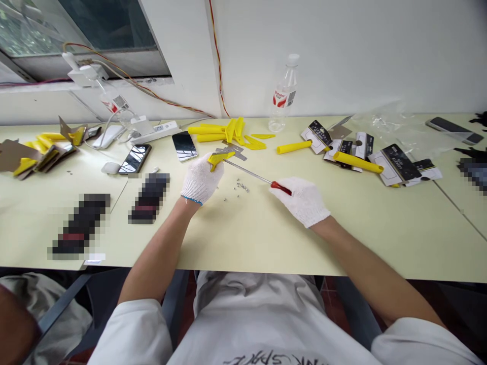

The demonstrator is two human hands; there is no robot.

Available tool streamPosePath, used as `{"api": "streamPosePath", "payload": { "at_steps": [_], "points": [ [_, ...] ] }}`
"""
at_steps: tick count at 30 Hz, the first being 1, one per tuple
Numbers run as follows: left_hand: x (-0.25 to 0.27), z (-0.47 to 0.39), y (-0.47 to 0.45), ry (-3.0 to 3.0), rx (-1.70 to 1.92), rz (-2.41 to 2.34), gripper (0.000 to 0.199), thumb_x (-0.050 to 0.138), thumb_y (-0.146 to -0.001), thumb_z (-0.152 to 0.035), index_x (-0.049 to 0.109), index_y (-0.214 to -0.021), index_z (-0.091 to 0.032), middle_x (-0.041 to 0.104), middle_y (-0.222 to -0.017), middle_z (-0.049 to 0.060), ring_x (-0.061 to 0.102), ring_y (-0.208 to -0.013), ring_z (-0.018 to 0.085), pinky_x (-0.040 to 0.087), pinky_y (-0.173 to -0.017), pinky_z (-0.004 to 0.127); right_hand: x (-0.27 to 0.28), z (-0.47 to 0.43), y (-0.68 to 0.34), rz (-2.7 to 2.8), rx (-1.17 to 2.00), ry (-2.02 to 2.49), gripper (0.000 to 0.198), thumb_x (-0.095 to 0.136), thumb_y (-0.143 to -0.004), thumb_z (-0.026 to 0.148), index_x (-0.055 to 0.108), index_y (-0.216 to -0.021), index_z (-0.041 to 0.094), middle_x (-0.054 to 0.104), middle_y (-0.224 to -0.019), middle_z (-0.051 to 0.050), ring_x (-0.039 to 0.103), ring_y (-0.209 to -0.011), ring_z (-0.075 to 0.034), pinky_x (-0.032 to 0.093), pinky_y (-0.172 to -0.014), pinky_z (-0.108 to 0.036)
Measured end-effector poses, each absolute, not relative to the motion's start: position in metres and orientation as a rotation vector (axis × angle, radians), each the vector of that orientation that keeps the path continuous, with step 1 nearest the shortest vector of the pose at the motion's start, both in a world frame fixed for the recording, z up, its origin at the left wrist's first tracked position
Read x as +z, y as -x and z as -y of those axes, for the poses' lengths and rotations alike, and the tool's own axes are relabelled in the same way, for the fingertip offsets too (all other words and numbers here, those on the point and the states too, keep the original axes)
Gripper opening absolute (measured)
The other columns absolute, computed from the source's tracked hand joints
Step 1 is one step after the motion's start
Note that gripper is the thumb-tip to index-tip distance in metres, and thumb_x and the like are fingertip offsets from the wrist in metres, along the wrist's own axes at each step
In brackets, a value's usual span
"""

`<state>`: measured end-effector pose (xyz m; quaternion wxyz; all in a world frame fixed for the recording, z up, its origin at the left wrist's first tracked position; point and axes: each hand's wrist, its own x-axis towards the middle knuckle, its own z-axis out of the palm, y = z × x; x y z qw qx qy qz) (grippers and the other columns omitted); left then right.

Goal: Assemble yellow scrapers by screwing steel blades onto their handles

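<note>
Two hands in white knit gloves above a pale table (pixel 258 243), seen from the wearer's head. The fingers of the left hand (pixel 203 177) are closed around a yellow piece (pixel 217 159), which projects forward and to the right beyond the fingertips. The fingers of the right hand (pixel 302 199) grasp the red handle of a screwdriver (pixel 280 188); its metal shaft slopes up and leftward from them toward the yellow piece. The tip appears to meet that piece, though the contact is too small to confirm.

Between the two sets of fingers, and slightly nearer the wearer, small metal screws (pixel 242 187) lie scattered on the table. Just beyond the left fingers are flat grey plates (pixel 239 152), and farther out a heap of yellow parts (pixel 228 131). Left of these fingers lie a phone (pixel 184 146) and, farther left, a second phone (pixel 134 159).

Beyond the right fingers is a yellow tube (pixel 293 147); behind it, near the wall, stands a clear bottle (pixel 283 96) with a red and white label. Farther right of the same fingers are printed cards (pixel 395 165), with another yellow tube (pixel 358 162) lying across some of them.
</note>
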<state>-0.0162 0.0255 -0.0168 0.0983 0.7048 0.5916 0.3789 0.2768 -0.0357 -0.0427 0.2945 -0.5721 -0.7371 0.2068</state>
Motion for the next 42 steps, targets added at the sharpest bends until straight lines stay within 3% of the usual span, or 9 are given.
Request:
{"api": "streamPosePath", "payload": {
  "at_steps": [4, 7, 10, 14, 17, 21, 28, 42],
  "points": [
    [-0.017, -0.025, 0.017, -2.085, 1.115, -1.752, 0.025, 0.063, -0.102, -0.008, 0.082, -0.117, -0.015, 0.084, -0.117, 0.008, 0.080, -0.112, 0.022, 0.062, -0.106, 0.036, -0.032, 0.037, -0.277, 1.939, 0.894, 1.544, 0.051, 0.043, -0.114, 0.054, 0.063, -0.077, 0.025, 0.073, -0.077, -0.008, 0.067, -0.074, -0.025, 0.051, -0.077, -0.039],
    [-0.017, -0.025, 0.017, -2.087, 1.122, -1.752, 0.021, 0.065, -0.102, -0.010, 0.080, -0.115, -0.015, 0.084, -0.116, 0.008, 0.079, -0.111, 0.022, 0.062, -0.106, 0.038, -0.029, 0.038, -0.278, 1.879, 1.121, 1.575, 0.041, 0.065, -0.104, 0.062, 0.063, -0.086, 0.025, 0.072, -0.076, -0.003, 0.061, -0.066, -0.021, 0.048, -0.067, -0.035],
    [-0.017, -0.026, 0.017, -2.084, 1.124, -1.757, 0.022, 0.062, -0.102, -0.010, 0.080, -0.113, -0.017, 0.084, -0.117, 0.008, 0.079, -0.113, 0.023, 0.061, -0.105, 0.036, -0.037, 0.037, -0.277, 1.860, 0.813, 1.574, 0.031, 0.085, -0.088, 0.049, 0.068, -0.093, 0.024, 0.079, -0.092, -0.006, 0.069, -0.079, -0.023, 0.052, -0.075, -0.035],
    [-0.015, -0.025, 0.018, -2.097, 1.118, -1.738, 0.022, 0.060, -0.103, -0.015, 0.080, -0.109, -0.021, 0.085, -0.116, 0.007, 0.080, -0.116, 0.025, 0.061, -0.104, 0.035, -0.049, 0.039, -0.275, 1.999, 0.331, 1.557, 0.024, 0.068, -0.105, 0.043, 0.077, -0.097, 0.022, 0.082, -0.100, -0.012, 0.075, -0.095, -0.030, 0.051, -0.084, -0.040],
    [-0.012, -0.024, 0.021, -2.116, 1.078, -1.789, 0.016, 0.063, -0.103, -0.023, 0.079, -0.105, -0.023, 0.082, -0.099, 0.007, 0.080, -0.102, 0.027, 0.060, -0.092, 0.035, -0.049, 0.040, -0.273, 2.114, 0.268, 1.538, 0.030, 0.058, -0.113, 0.041, 0.079, -0.103, 0.022, 0.084, -0.104, -0.014, 0.075, -0.097, -0.032, 0.048, -0.083, -0.040],
    [-0.012, -0.023, 0.025, -2.115, 0.985, -1.940, 0.009, 0.065, -0.101, -0.027, 0.071, -0.095, -0.023, 0.073, -0.081, 0.006, 0.074, -0.079, 0.027, 0.054, -0.075, 0.034, -0.039, 0.040, -0.274, 2.138, 0.586, 1.469, 0.035, 0.053, -0.114, 0.047, 0.071, -0.094, 0.023, 0.080, -0.093, -0.010, 0.070, -0.083, -0.027, 0.046, -0.078, -0.037],
    [-0.020, -0.025, 0.028, -2.189, 0.938, -1.921, 0.009, 0.063, -0.101, -0.026, 0.069, -0.096, -0.023, 0.072, -0.080, 0.005, 0.070, -0.074, 0.025, 0.049, -0.071, 0.033, -0.027, 0.038, -0.277, 2.060, 0.919, 1.466, 0.047, 0.050, -0.110, 0.056, 0.050, -0.075, 0.024, 0.057, -0.068, -0.001, 0.052, -0.067, -0.019, 0.036, -0.069, -0.035],
    [-0.019, -0.025, 0.028, -2.183, 0.908, -1.953, 0.013, 0.061, -0.101, -0.031, 0.065, -0.091, -0.023, 0.070, -0.080, 0.006, 0.069, -0.073, 0.025, 0.049, -0.070, 0.035, -0.028, 0.040, -0.280, 1.919, 1.219, 1.470, 0.053, 0.053, -0.112, 0.064, 0.060, -0.079, 0.023, 0.053, -0.069, 0.002, 0.045, -0.063, -0.016, 0.036, -0.064, -0.033]
  ]
}}
